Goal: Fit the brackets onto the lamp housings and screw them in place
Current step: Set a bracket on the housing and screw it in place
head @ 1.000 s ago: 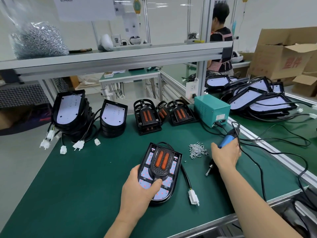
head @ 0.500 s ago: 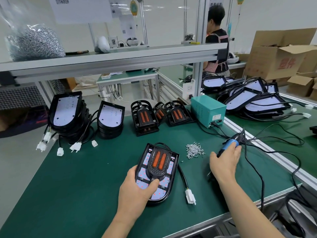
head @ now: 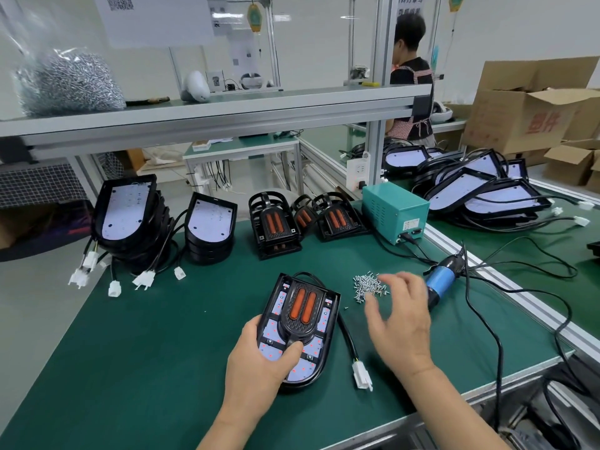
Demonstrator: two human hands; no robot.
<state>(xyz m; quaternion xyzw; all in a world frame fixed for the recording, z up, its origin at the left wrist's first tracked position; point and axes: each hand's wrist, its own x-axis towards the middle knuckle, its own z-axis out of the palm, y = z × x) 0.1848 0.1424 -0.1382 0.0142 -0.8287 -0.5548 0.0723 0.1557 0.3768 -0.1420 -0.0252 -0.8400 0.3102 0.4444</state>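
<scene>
A black lamp housing lies on the green mat in front of me, with a black bracket carrying two orange strips seated on it. My left hand grips the housing's near left edge, thumb pressed on the bracket's lower tab. My right hand hovers with spread, relaxed fingers just in front of a small pile of screws, holding nothing. The blue electric screwdriver lies on the mat behind that hand.
Stacks of housings and brackets line the back of the mat. A teal power box stands at right, its cables trailing over the aluminium rail. More housings fill the neighbouring bench, where a person stands.
My right hand has let go of the blue screwdriver, which now lies on the mat, and moved left toward the screw pile. My left hand keeps its grip on the housing.
</scene>
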